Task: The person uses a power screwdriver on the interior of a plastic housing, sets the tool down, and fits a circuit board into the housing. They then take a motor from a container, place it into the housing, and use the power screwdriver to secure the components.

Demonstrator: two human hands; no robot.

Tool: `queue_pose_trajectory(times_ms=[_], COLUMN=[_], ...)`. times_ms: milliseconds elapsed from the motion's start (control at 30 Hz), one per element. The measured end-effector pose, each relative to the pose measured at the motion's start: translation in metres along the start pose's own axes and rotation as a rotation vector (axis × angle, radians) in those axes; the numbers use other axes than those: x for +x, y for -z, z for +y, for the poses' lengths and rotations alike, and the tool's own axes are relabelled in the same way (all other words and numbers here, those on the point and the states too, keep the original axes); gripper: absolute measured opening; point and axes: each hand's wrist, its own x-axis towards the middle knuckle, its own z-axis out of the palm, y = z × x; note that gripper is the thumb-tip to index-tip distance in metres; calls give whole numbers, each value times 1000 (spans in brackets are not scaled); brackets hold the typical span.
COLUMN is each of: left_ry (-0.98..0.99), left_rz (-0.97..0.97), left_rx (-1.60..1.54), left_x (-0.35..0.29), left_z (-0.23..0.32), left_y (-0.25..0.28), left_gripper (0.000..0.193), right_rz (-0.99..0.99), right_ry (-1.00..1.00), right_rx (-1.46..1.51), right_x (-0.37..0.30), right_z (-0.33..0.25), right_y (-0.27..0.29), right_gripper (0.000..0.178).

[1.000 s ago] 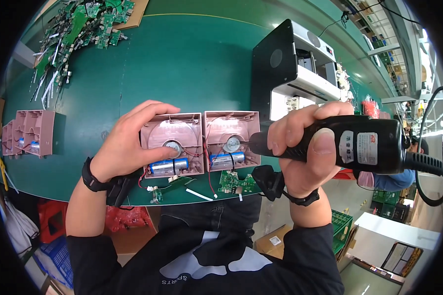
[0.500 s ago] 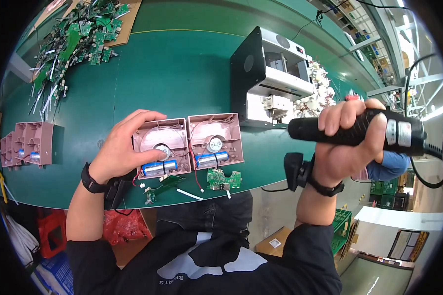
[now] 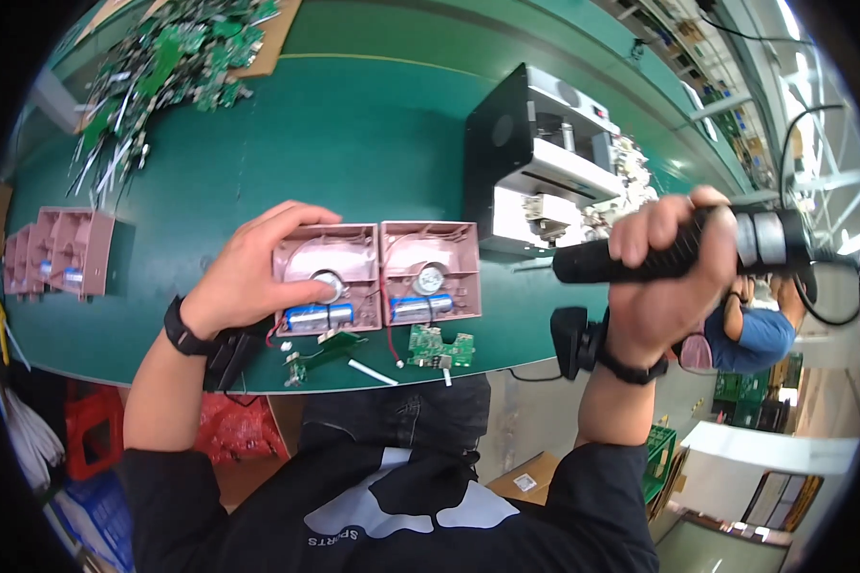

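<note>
My left hand [image 3: 248,263] is closed round the left edge of a pink plastic housing [image 3: 354,241]. Its thumb reaches inside, against a round silver part [image 3: 331,279]. A blue-wrapped battery [image 3: 317,316] lies below that part. Close on the right, touching or nearly so, is a second pink housing [image 3: 459,239] with its own round silver part [image 3: 429,279] and blue battery [image 3: 420,307]. My right hand [image 3: 674,253] is wrapped round a black electric screwdriver [image 3: 592,263], raised at the right, its thin bit pointing left. Green circuit boards [image 3: 441,346] [image 3: 339,346] lie before the housings.
A black and white machine [image 3: 535,162] stands beyond the housings on the green table [image 3: 354,124]. Circuit boards are heaped [image 3: 177,72] at the far left. More pink housings [image 3: 72,248] sit at the left. A person in blue [image 3: 750,334] is at the right.
The whole view has shifted slightly, moving the table things a little to the right. Both hands keep their holds on the housing and the screwdriver. More of the other person shows.
</note>
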Motion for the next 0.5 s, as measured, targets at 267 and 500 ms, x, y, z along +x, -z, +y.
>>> queue_pose_trajectory(times_ms=[267,500], left_ry=[-33,-33], left_rz=[13,-1], left_rx=[3,21], left_x=[-2,-3], left_z=[-4,-6], left_y=[-1,0], left_gripper=[59,63], right_rz=[-255,-250], right_ry=[-98,-215], right_rx=[53,73], right_x=[-47,-51], right_z=[2,32], right_y=[-60,-65], right_gripper=[60,65])
